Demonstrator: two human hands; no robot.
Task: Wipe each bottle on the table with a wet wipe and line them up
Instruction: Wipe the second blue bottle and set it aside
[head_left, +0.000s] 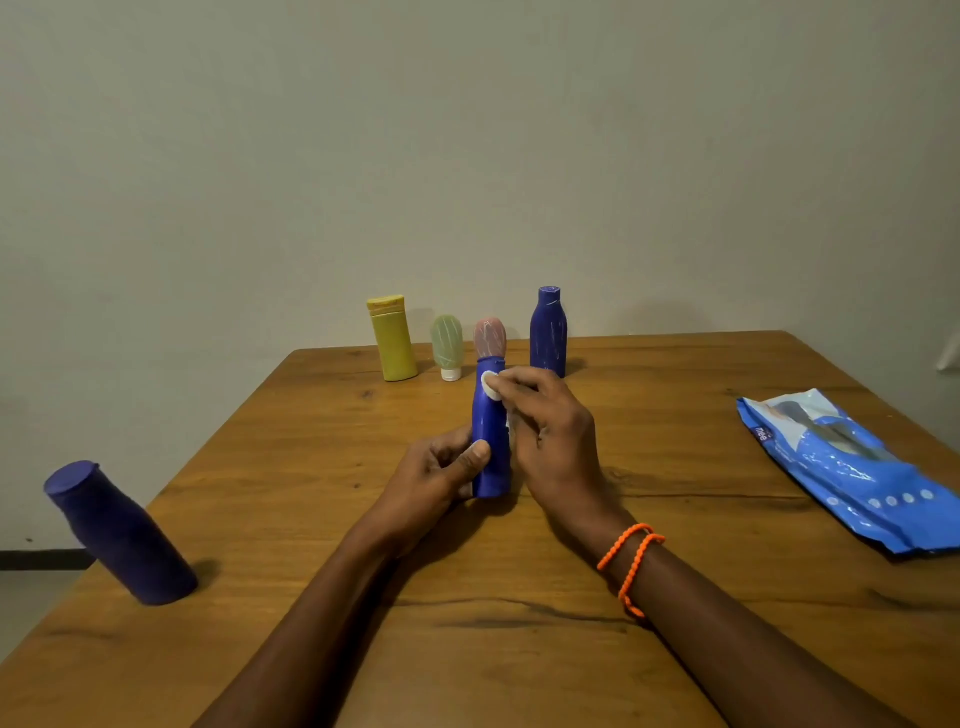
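Bottle stands mid-worktop, light, stiff, slick plastic by its look. Your left hand grips it low; your right hand pinches the wipe at its shoulder. Hold low. Four bottles stand behind, one far left, pack right; nothing blocks.

The only print I can read is "mee", white letters on a dark patch of the glossy blue plastic wet-wipe pack lying by the wooden table's right edge.
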